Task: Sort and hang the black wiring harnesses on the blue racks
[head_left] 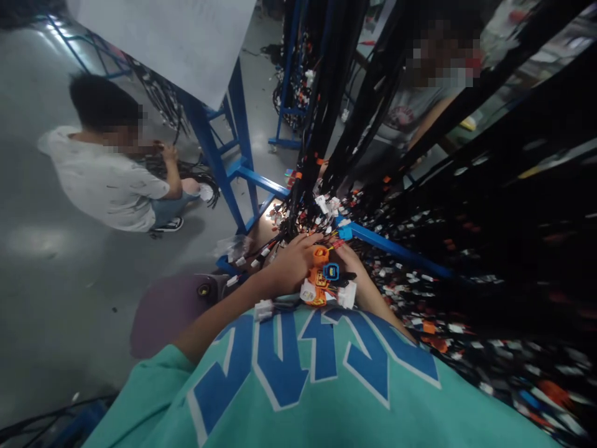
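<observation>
Just below the middle of the frame, your left hand (289, 266) curls its fingers (305, 241) closed round a bunch of connectors (319, 277). These are orange, white and one blue plug (331, 271), gathered against your chest at the end of the black wires (305, 186) that hang down from the blue rack (396, 251). Your right hand (349, 258) sits just beside the bunch on its right, touching it, but the plugs hide its fingers, so you cannot tell whether they grip or only steady. Expect the bunch to feel light, with hard, smooth plastic shells that slide against each other, and limp wires that tug back towards the rack. The shells likely carry thin latches that could snap, so take hold on the plug bodies rather than pulling on a wire. One white plug (263, 309) dangles apart at the lower left of the bunch, outside your grip. A co-worker (107, 180) crouches on the floor at the upper left of the frame, and another person (410, 115) stands behind the wires at the upper right.
</observation>
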The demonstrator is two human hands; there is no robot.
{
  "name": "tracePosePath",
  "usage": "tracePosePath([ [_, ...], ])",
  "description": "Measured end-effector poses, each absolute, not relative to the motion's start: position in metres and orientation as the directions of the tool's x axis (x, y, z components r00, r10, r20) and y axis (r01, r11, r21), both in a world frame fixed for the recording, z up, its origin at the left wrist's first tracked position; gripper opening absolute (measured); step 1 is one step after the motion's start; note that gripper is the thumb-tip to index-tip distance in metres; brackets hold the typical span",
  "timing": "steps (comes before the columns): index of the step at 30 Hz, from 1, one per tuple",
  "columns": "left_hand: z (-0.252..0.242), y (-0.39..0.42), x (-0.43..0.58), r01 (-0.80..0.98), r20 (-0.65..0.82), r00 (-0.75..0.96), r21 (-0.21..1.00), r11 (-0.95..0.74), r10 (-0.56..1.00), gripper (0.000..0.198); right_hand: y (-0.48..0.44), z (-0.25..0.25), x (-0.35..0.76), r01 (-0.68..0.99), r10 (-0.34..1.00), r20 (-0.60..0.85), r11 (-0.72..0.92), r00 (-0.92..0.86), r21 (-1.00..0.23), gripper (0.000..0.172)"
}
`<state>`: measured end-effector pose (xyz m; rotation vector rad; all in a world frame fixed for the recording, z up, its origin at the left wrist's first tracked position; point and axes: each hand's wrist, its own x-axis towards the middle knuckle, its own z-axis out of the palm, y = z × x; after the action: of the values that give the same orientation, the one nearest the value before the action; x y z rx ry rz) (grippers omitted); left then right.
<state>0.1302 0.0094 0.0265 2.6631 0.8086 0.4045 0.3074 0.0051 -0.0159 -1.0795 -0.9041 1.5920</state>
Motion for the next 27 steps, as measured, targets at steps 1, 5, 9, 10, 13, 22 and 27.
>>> tracePosePath([
  [1, 0.026, 0.010, 0.133, 0.479, 0.157, 0.812, 0.369, -0.796, 0.562, 0.039, 0.002, -0.012, 0.312, -0.332, 0.961, -0.250, -0.275, -0.118, -0.902, 0.037],
  [5, 0.028, 0.008, 0.141, 0.475, 0.125, 0.843, 0.283, -0.833, 0.523, 0.033, -0.011, 0.004, 0.319, -0.361, 0.957, -0.287, -0.283, -0.043, -0.889, 0.037],
  [9, 0.030, 0.005, 0.143, 0.465, 0.126, 0.859, 0.215, -0.859, 0.496, 0.030, -0.021, 0.012, 0.318, -0.359, 0.970, -0.243, -0.234, -0.019, -0.903, 0.038],
  [10, 0.030, 0.004, 0.143, 0.463, 0.123, 0.861, 0.212, -0.861, 0.493, 0.030, -0.023, 0.012, 0.318, -0.352, 0.971, -0.236, -0.230, -0.025, -0.907, 0.039],
  [13, 0.032, 0.002, 0.143, 0.457, 0.118, 0.866, 0.209, -0.864, 0.486, 0.028, -0.029, 0.013, 0.317, -0.335, 0.974, -0.223, -0.224, -0.040, -0.915, 0.040],
  [22, 0.036, -0.004, 0.140, 0.433, 0.079, 0.886, 0.210, -0.877, 0.456, 0.031, -0.042, 0.015, 0.311, -0.358, 0.970, -0.241, -0.219, 0.018, -0.908, 0.035],
  [27, 0.032, -0.010, 0.138, 0.409, 0.039, 0.906, 0.180, -0.895, 0.422, 0.032, -0.046, 0.008, 0.308, -0.312, 0.967, -0.248, -0.219, 0.054, -0.925, 0.031],
])
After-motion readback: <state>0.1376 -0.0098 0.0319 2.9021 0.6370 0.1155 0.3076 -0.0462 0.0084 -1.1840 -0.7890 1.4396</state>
